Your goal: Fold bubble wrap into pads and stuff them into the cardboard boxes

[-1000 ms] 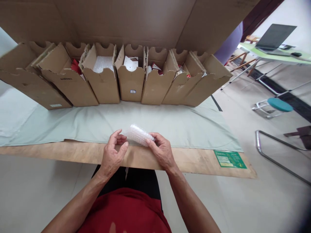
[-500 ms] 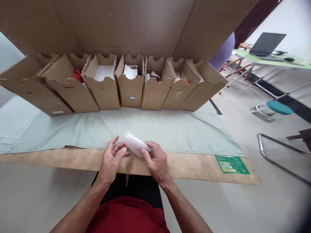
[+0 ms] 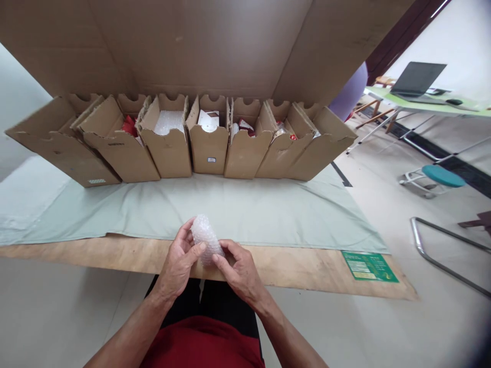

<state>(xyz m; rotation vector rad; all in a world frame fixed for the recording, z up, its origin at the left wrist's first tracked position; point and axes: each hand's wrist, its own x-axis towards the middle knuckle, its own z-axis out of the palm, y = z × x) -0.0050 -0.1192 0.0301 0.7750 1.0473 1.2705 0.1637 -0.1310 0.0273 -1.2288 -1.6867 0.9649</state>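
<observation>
A roll of bubble wrap [image 3: 206, 236] is held between both hands above the front edge of the table, its far end tipped up and to the left. My left hand [image 3: 179, 260] grips its left side, thumb across the near face. On the right side, my right hand [image 3: 238, 268] has its thumb and fingers closed on the lower end. Whatever may lie inside the wrap cannot be made out.
Several open cardboard bins [image 3: 209, 148] stand in a row at the back. One bin holds bubble wrap sheets [image 3: 169, 122]. A pale green cloth [image 3: 268, 209] covers the wooden table [image 3: 299, 266]. At right are a stool [image 3: 443, 175] and a laptop [image 3: 418, 79].
My left hand has closed on the roll, where it was beside it with fingers apart. The roll has turned more upright and moved slightly left.
</observation>
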